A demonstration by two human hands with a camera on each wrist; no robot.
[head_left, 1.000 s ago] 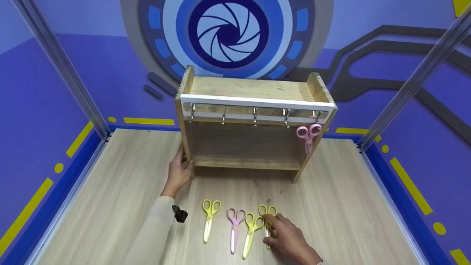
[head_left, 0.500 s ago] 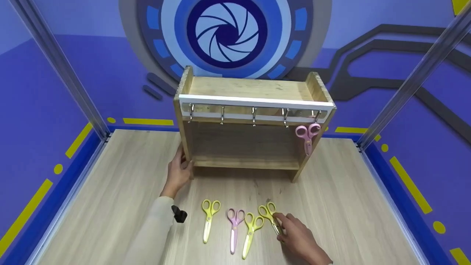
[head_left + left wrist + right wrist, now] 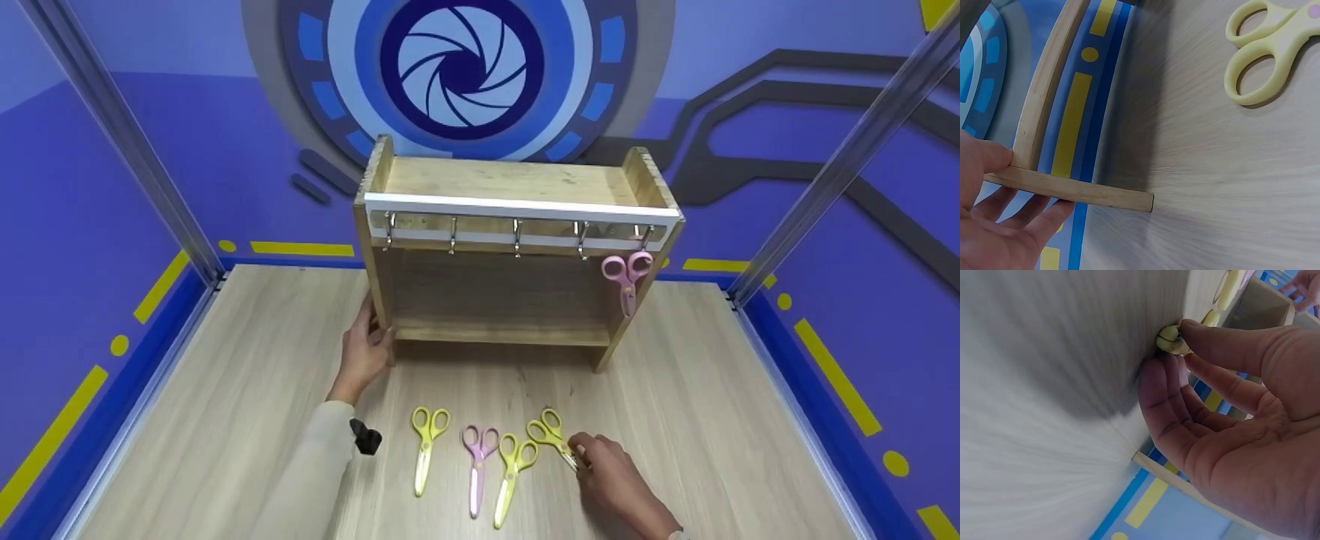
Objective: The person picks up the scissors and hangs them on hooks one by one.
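Observation:
My left hand (image 3: 365, 352) grips the lower left side of a wooden shelf rack (image 3: 502, 334). In the left wrist view, the thumb is on one face of the side panel (image 3: 1084, 192) and the fingers are on the other. Between thumb and fingers, my right hand (image 3: 616, 478) pinches the blade end of yellow scissors (image 3: 556, 439), whose handles point away to the upper left. The right wrist view shows the rounded blade tip (image 3: 1167, 341) at the thumb. Left of them lie other yellow scissors (image 3: 511, 474), purple scissors (image 3: 478, 466) and more yellow scissors (image 3: 425, 448).
A white rail (image 3: 517, 204) with several metal hooks runs along the rack's upper front. Pink scissors (image 3: 628, 285) hang at its right-end hook. Patterned blue walls and metal posts (image 3: 847, 157) bound the wooden tabletop (image 3: 720, 405).
The right hand has shifted right and slid down onto the blade end. Those yellow scissors have turned from nearly straight to slanted, blade tip swinging right. The left hand stays on the rack.

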